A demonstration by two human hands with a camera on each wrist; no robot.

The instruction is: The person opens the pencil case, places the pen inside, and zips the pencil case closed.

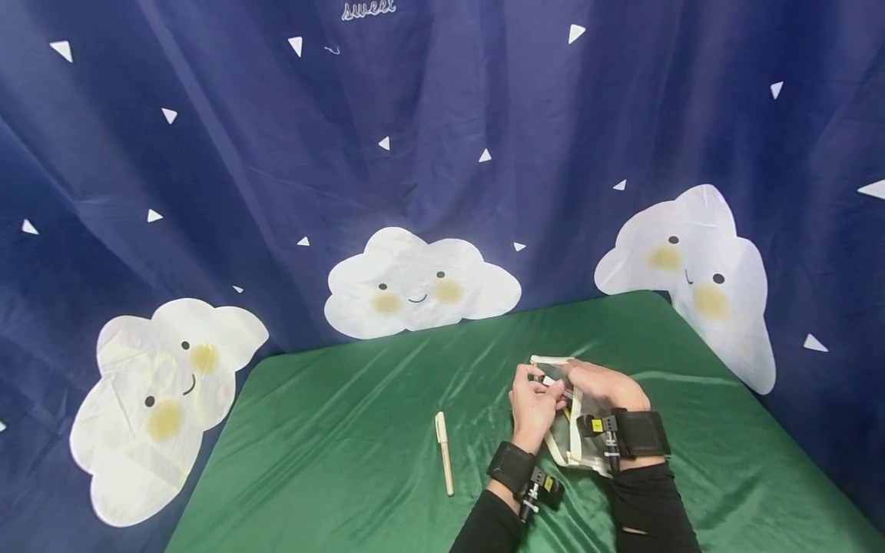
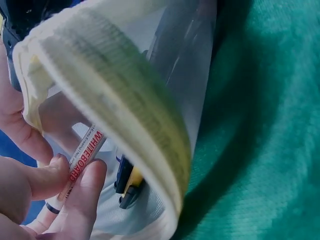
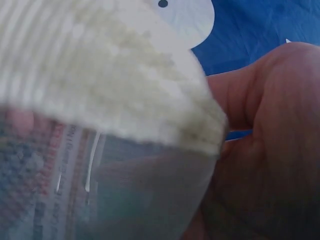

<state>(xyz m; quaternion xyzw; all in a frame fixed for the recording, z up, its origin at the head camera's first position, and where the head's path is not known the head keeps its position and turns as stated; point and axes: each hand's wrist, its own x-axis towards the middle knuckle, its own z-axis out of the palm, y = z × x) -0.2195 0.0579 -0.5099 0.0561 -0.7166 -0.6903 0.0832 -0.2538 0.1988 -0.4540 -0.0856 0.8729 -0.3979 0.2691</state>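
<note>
A mesh pencil pouch (image 1: 576, 430) with cream zip trim stands gaping on the cloth. My left hand (image 1: 534, 407) pinches a whiteboard marker (image 2: 86, 154) between thumb and fingers at the pouch's mouth; red "WHITEBOARD" lettering shows on its white barrel. Part of the marker is hidden behind the pouch's trim. On the far right side, my right hand (image 1: 611, 385) grips the pouch by its rim, some fingertips hidden by the trim. Inside the pouch, dark and yellow pens (image 2: 131, 182) are visible in the left wrist view.
A beige capped pen (image 1: 445, 455) lies on the green cloth (image 1: 332, 445), left of the left hand. Behind the table hangs a dark blue curtain (image 1: 429, 115) with smiling white clouds.
</note>
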